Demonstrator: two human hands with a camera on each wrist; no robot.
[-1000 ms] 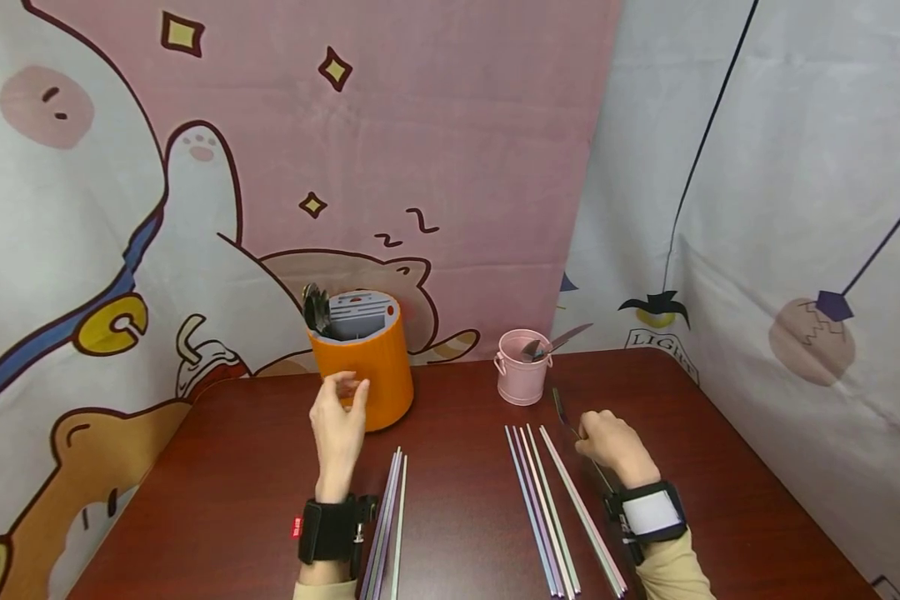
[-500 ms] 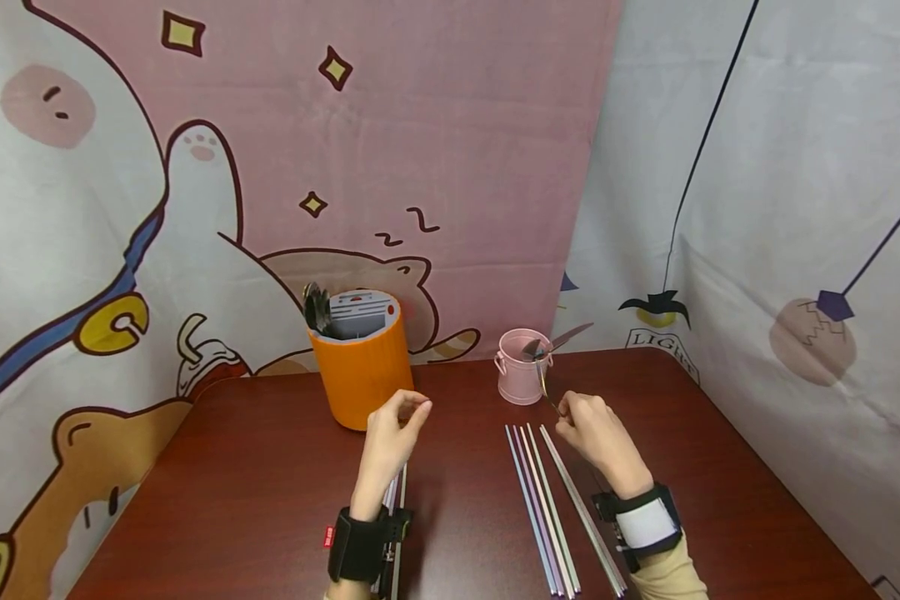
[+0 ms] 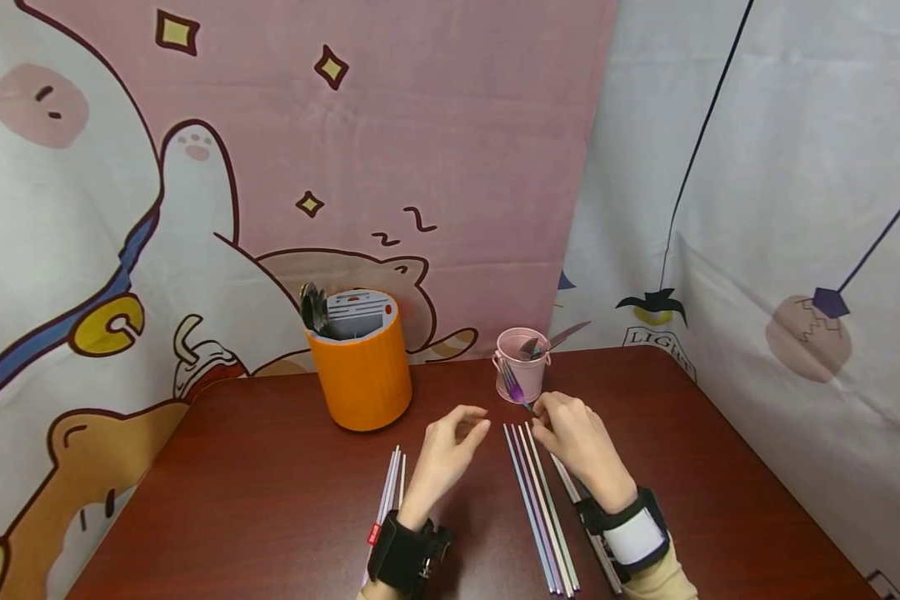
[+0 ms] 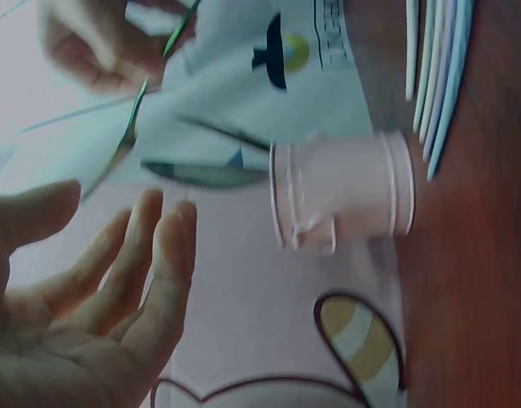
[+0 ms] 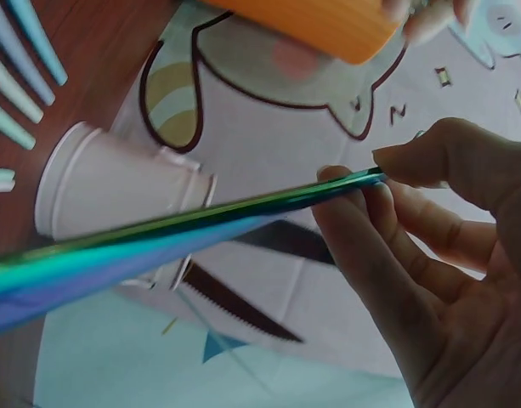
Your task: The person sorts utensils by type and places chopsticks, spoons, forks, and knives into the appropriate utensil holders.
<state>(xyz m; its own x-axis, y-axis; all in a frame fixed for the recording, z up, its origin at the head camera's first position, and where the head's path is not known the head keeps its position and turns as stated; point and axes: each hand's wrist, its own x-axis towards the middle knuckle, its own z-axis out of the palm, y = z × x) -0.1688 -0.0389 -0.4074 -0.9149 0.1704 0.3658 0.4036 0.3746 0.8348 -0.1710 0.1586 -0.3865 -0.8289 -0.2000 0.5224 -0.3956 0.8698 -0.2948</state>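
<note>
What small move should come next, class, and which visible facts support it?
Probably the left hand should move across and take the fork: the right hand pinches it, while the left hand holds nothing, its thumb and fingers parted close by.

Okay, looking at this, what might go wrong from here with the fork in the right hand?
The right hand pinches the fork between its fingers, so it might slip or twist. A serrated knife sticks out past the rim of the pink bucket, so a careless reach could scrape the fingers. Chopsticks lie loose on the table nearby, so a dropped fork might scatter them.
</note>
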